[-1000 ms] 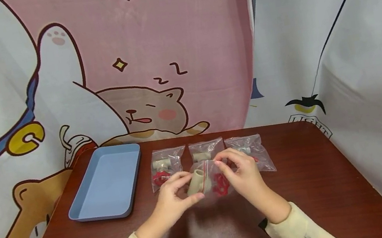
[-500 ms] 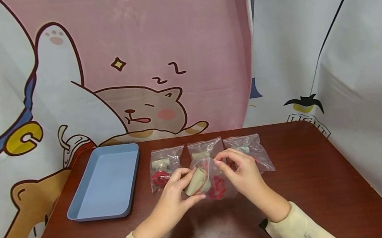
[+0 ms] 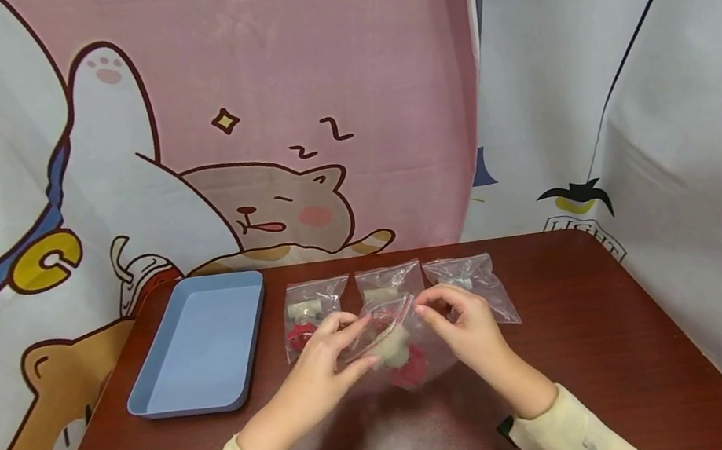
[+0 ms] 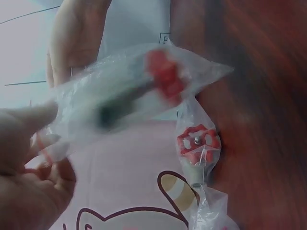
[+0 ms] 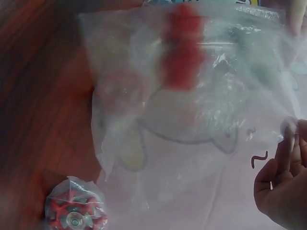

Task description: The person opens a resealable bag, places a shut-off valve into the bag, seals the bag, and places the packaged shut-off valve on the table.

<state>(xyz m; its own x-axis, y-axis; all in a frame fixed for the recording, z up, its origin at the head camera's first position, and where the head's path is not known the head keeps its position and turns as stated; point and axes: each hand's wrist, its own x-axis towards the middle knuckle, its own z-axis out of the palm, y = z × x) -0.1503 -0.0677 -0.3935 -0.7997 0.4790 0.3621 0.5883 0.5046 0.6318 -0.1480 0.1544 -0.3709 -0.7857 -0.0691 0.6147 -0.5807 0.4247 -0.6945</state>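
In the head view, both hands hold a clear zip bag (image 3: 412,313) above the middle of the table. Inside it lies a valve with a beige body (image 3: 392,349) and a red handwheel (image 3: 410,368) at the lower end. My left hand (image 3: 314,372) grips the left side of the bag's mouth between thumb and fingers. The right hand (image 3: 471,326) pinches the mouth's right corner by the red zip line. In the left wrist view the valve's red handwheel (image 4: 165,76) is blurred through the plastic.
Three bagged valves lie in a row behind the hands: a left bag (image 3: 335,286), a middle bag (image 3: 405,275) and a right bag (image 3: 499,305). The blue tray (image 3: 252,355) stands at the left on the brown table (image 3: 606,359). A printed cloth (image 3: 382,94) hangs behind.
The valve has slid from the bag's mouth by the left hand down and right, deeper into the bag. The left fingers now hold the bag's edge; the mouth has tilted and widened.
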